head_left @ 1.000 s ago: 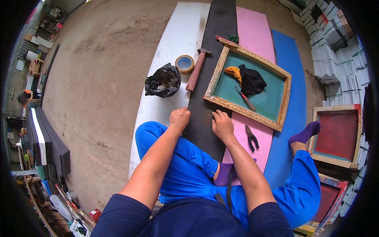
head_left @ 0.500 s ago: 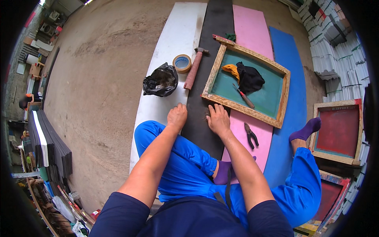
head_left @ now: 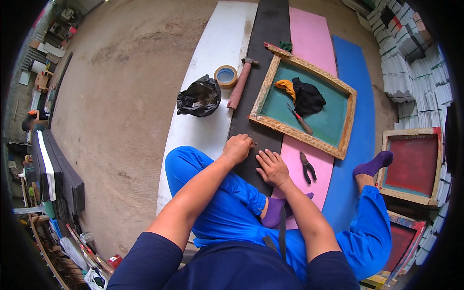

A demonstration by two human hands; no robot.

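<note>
Over the black foam strip (head_left: pixel 263 46), my left hand (head_left: pixel 237 149) is closed, its fingertips pinched together at some small brown bits (head_left: pixel 254 144) too fine to make out. My right hand (head_left: pixel 272 168) lies palm down on the same strip, fingers loosely spread and holding nothing. Beyond it rests a wooden-framed silk screen (head_left: pixel 302 136) with green mesh. On the mesh are a black and orange cloth (head_left: pixel 308 96) and a red-handled screwdriver (head_left: pixel 303 124). Black-handled pliers (head_left: pixel 307 167) lie on the pink strip (head_left: pixel 313 43), right of my right hand.
A black plastic bag (head_left: pixel 198 96), a roll of brown tape (head_left: pixel 225 76) and a hammer (head_left: pixel 240 83) with a wrapped handle sit ahead of my left hand. A blue strip (head_left: pixel 355 72) and red-mesh screens (head_left: pixel 411 164) are to the right. Stacked white sheets (head_left: pixel 418 92) line the far right.
My left hand has moved right and nearer, from the white strip's edge onto the black strip, its fingertips now at the brown bits. My right hand has drawn back toward me.
</note>
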